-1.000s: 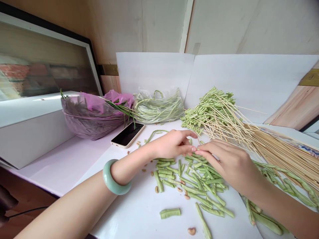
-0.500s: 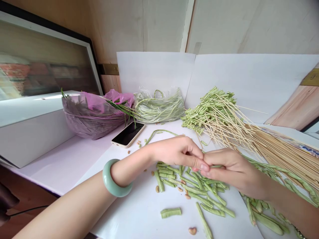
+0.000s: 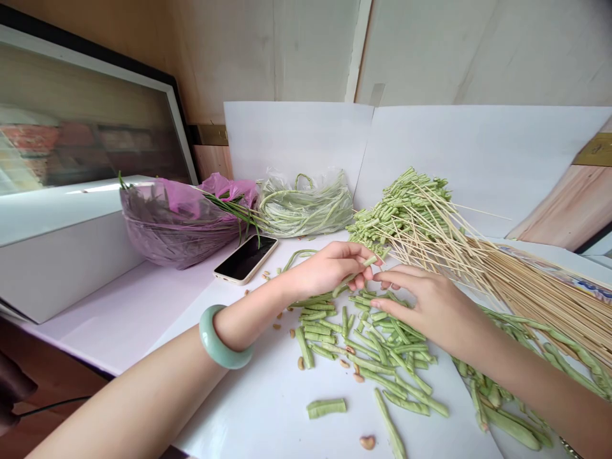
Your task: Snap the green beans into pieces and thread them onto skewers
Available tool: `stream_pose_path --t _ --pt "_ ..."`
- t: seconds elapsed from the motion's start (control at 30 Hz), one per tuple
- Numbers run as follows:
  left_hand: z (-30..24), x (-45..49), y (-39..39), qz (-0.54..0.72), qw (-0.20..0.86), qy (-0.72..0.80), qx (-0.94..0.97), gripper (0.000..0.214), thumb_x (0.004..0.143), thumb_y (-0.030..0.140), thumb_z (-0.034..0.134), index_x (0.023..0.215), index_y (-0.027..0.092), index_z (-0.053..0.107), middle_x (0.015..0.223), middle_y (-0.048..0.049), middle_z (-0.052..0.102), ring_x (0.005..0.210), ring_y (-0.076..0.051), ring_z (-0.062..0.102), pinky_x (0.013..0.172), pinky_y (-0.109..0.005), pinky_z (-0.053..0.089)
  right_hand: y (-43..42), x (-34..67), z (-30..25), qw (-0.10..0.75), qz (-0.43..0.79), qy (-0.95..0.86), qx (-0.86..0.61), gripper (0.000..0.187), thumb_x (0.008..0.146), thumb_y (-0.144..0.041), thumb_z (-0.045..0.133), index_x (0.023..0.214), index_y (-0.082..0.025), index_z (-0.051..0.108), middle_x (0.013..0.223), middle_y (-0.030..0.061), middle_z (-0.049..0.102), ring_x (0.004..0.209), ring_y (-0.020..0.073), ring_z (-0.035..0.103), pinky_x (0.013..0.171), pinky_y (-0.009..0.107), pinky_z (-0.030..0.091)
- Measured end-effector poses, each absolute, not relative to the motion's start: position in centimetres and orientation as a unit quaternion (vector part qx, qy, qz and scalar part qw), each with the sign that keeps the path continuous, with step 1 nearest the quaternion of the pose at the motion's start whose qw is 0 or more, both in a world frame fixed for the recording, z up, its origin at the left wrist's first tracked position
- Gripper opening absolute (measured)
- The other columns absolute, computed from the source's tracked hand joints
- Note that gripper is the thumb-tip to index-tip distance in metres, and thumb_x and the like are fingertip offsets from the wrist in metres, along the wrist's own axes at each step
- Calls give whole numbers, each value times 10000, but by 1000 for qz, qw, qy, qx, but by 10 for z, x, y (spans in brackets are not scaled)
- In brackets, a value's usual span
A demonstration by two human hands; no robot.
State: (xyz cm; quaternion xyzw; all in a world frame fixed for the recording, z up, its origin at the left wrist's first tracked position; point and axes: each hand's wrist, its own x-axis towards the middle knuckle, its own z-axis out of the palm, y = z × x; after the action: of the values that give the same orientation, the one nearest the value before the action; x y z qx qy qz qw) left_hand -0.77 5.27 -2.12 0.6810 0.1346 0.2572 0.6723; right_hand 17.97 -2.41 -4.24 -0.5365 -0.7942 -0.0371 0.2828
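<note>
My left hand (image 3: 325, 271), with a pale green bangle (image 3: 217, 341) on its wrist, pinches a cut green bean piece (image 3: 356, 271) between thumb and fingers above the white table (image 3: 268, 408). My right hand (image 3: 425, 303) reaches in from the right, fingers spread over a pile of cut green bean pieces (image 3: 377, 347), its fingertips close to the left hand's. Behind both hands lies a heap of bean pieces threaded on bamboo skewers (image 3: 406, 210).
A smartphone (image 3: 245, 257) lies screen-up at the left. Behind it sit a purple plastic bag of greens (image 3: 174, 223) and a clear bag of long beans (image 3: 306, 207). Bare skewer ends (image 3: 540, 287) fan out to the right. Loose bean seeds (image 3: 367, 442) dot the table.
The hands met and pinched together over the pile half a second ago. Now they have parted: the left has lifted a bean piece, and the right has opened over the pile.
</note>
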Motion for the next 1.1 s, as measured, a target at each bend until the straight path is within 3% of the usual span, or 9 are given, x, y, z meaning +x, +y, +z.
stream_pose_path --t 0.2,0.33,0.4,0.5,0.63,0.8,0.9,1.0,1.1 --pt "-30 -6 52 241 696 113 666 332 774 107 636 999 180 402 689 7 632 559 -110 584 611 -268 481 -29 173 -38 340 -117 -801 -479 346 842 -354 649 1143 -207 563 991 51 669 863 228 636 726 336 494" --pt "-31 -6 51 187 683 119 696 472 694 327 775 938 202 391 577 36 619 457 -110 567 496 -225 452 -32 168 -37 329 -110 -841 -415 59 908 -199 546 906 -223 600 839 -3 657 785 155 620 691 255 475" --pt "-30 -7 51 163 649 157 727 440 691 450 753 885 174 471 617 8 626 462 -116 576 473 -227 450 -33 168 -36 336 -116 -838 -413 132 910 -156 522 813 -209 593 747 -8 633 700 142 593 633 249 451" --pt "-26 -9 52 164 568 197 782 425 797 555 590 754 133 566 624 -5 589 496 -115 565 488 -239 459 -32 171 -33 358 -130 -814 -438 104 900 -176 555 806 -188 599 747 13 636 646 147 569 595 265 426" --pt "-21 -12 51 189 494 208 823 418 870 512 500 690 140 568 513 64 427 460 -74 387 475 -202 349 -31 171 -34 364 -121 -806 -451 113 916 -212 532 847 -185 616 788 32 635 676 165 578 625 284 422" --pt "-20 -10 49 200 408 155 877 417 899 465 482 630 149 518 566 54 405 549 -90 331 538 -219 295 -36 166 -34 344 -42 -823 -449 181 906 -289 547 787 -194 645 639 12 536 612 171 509 584 297 388" --pt "-17 -10 47 131 486 60 862 411 878 448 539 594 157 482 570 53 394 560 -91 341 558 -225 312 -40 166 -29 309 81 -837 -444 308 934 -310 502 678 -198 632 610 6 537 570 146 503 531 269 388" --pt "-11 -14 42 12 609 -6 793 387 822 435 633 587 149 519 555 45 420 547 -89 366 548 -225 330 -43 171 -23 258 258 -840 -401 484 913 -503 492 552 -195 587 537 -7 539 485 118 496 442 229 390" --pt "-9 -17 37 -5 688 -5 726 390 789 461 671 612 140 539 568 43 427 513 -75 347 498 -221 289 -41 173 -19 263 330 -816 -395 567 850 -648 485 534 -190 589 481 -8 526 437 113 468 411 227 388"
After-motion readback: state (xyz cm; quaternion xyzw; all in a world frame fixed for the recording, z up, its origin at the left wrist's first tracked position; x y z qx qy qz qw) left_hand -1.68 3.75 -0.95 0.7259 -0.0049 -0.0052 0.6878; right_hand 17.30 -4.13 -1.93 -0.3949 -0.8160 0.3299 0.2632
